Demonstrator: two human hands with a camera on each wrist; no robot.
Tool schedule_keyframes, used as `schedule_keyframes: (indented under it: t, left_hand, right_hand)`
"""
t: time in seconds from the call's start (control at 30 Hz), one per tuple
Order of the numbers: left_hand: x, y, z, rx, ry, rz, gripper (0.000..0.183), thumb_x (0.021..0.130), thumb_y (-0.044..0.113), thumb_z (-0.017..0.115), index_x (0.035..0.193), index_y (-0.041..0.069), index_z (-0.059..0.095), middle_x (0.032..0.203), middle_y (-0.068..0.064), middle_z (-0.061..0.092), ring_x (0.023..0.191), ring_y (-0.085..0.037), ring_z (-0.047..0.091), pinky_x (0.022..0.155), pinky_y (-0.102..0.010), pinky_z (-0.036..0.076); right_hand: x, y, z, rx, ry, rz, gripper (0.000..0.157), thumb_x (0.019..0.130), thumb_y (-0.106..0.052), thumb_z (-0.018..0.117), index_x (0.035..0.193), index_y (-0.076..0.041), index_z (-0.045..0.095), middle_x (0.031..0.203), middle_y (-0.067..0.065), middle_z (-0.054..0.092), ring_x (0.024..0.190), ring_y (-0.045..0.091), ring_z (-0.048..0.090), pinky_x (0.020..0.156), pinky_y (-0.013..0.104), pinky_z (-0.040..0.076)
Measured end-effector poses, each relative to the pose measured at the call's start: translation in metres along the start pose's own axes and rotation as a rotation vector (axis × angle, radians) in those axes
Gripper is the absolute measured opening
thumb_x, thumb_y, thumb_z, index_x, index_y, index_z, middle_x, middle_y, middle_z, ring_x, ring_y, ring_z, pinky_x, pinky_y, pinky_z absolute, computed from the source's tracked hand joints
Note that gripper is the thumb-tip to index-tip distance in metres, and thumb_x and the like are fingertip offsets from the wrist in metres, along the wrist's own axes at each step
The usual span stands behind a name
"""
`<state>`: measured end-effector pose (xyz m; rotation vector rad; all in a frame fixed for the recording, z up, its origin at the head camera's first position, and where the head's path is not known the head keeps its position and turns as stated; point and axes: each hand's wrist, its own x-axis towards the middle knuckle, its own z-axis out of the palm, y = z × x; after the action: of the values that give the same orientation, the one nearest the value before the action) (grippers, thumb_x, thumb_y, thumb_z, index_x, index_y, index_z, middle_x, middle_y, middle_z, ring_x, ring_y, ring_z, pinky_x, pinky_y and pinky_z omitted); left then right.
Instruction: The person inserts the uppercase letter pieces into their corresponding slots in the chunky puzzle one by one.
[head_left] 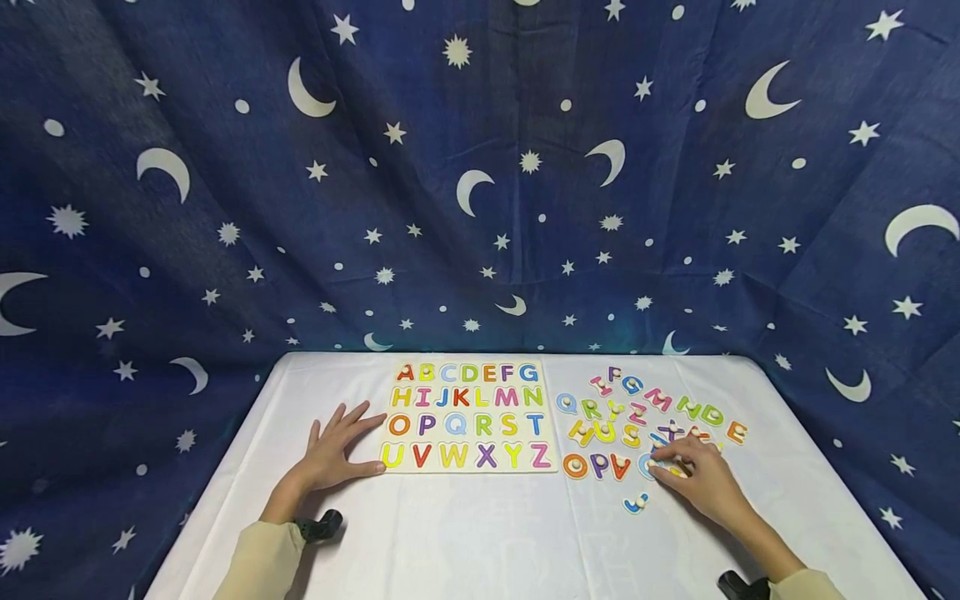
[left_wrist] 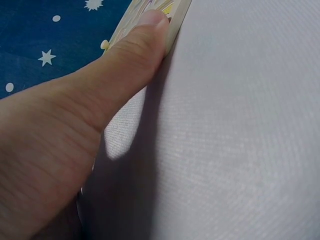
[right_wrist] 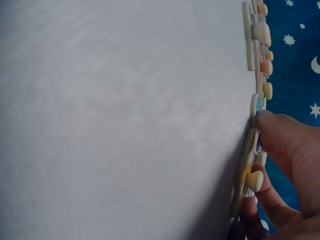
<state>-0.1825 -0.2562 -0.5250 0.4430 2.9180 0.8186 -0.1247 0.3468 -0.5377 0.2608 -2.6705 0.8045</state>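
Left hand spread, thumb on board at its left edge. Right hand's thumb and finger at light-blue piece, right of board among loose letters; can't tell if gripped. Likely picking step; next calls for secure pinch, clean lift.

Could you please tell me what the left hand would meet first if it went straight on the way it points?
Most likely the alphabet board; the left hand has its thumb at the board's edge, though depth is unclear.
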Motion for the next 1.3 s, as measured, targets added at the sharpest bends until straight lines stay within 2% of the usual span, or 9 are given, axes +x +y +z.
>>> schedule_keyframes:
  t: [0.23,0.5,0.63,0.73,0.87,1.0,1.13,1.3]
  left_hand:
    - [0.0,-0.001,0.002,-0.007,0.015,0.014,0.088,0.073,0.054,0.088,0.148,0.022,0.057,0.164,-0.02,0.032,0.152,-0.054,0.01,0.113,-0.079,-0.006]
    - [-0.001,0.001,0.001,-0.017,0.015,0.017,0.087,0.074,0.054,0.088,0.148,0.021,0.057,0.164,-0.02,0.032,0.152,-0.054,0.01,0.113,-0.079,-0.006]
    - [-0.001,0.001,0.0,-0.005,0.01,0.013,0.087,0.074,0.054,0.088,0.148,0.021,0.056,0.164,-0.019,0.032,0.152,-0.053,0.01,0.114,-0.079,-0.005]
    - [0.0,0.001,0.0,0.001,0.01,0.014,0.087,0.074,0.054,0.088,0.148,0.021,0.056,0.165,-0.019,0.033,0.152,-0.053,0.01,0.113,-0.079,-0.005]
    - [0.0,0.001,0.0,0.004,0.005,0.008,0.087,0.074,0.055,0.087,0.149,0.022,0.056,0.165,-0.019,0.032,0.152,-0.054,0.01,0.113,-0.079,-0.005]
    - [-0.001,0.0,0.0,0.005,0.005,-0.008,0.088,0.073,0.055,0.088,0.148,0.022,0.057,0.164,-0.019,0.033,0.152,-0.054,0.01,0.114,-0.079,-0.006]
    - [-0.002,0.0,-0.001,0.007,0.008,-0.005,0.088,0.073,0.055,0.088,0.148,0.021,0.057,0.164,-0.02,0.033,0.152,-0.054,0.01,0.114,-0.078,-0.005]
    - [-0.002,0.002,-0.001,0.003,0.011,0.003,0.089,0.073,0.056,0.088,0.148,0.021,0.057,0.164,-0.019,0.033,0.152,-0.053,0.01,0.114,-0.078,-0.005]
  right_hand:
    - [0.0,0.001,0.001,-0.008,0.037,-0.009,0.021,0.074,-0.017,0.093,0.086,-0.025,0.078,0.091,-0.007,0.07,0.088,0.018,0.058,0.074,0.028,0.037]
    - [0.0,-0.003,0.001,-0.011,0.044,-0.014,0.02,0.074,-0.016,0.093,0.085,-0.024,0.077,0.09,-0.007,0.071,0.083,0.015,0.059,0.072,0.027,0.038]
    - [0.001,-0.003,0.001,-0.013,0.035,-0.019,0.021,0.074,-0.014,0.093,0.085,-0.023,0.078,0.089,-0.007,0.071,0.082,0.014,0.058,0.071,0.028,0.04]
    - [0.007,-0.005,-0.004,-0.012,-0.005,-0.009,0.02,0.074,-0.012,0.092,0.085,-0.022,0.078,0.092,-0.005,0.071,0.085,0.016,0.058,0.071,0.03,0.044]
    - [0.025,-0.015,-0.014,0.004,-0.064,-0.002,0.018,0.078,-0.009,0.089,0.087,-0.02,0.078,0.095,-0.002,0.071,0.089,0.021,0.062,0.075,0.037,0.054]
    - [0.048,-0.031,-0.019,0.033,-0.087,-0.011,0.014,0.082,-0.009,0.086,0.091,-0.017,0.078,0.099,0.003,0.071,0.094,0.028,0.064,0.077,0.046,0.056]
    - [0.071,-0.046,-0.012,0.075,-0.083,-0.013,0.011,0.085,-0.011,0.083,0.095,-0.015,0.079,0.105,0.008,0.072,0.099,0.033,0.062,0.079,0.046,0.051]
    - [0.098,-0.062,0.006,0.136,-0.071,-0.037,0.011,0.087,-0.011,0.082,0.098,-0.014,0.079,0.108,0.009,0.071,0.101,0.035,0.061,0.082,0.048,0.051]
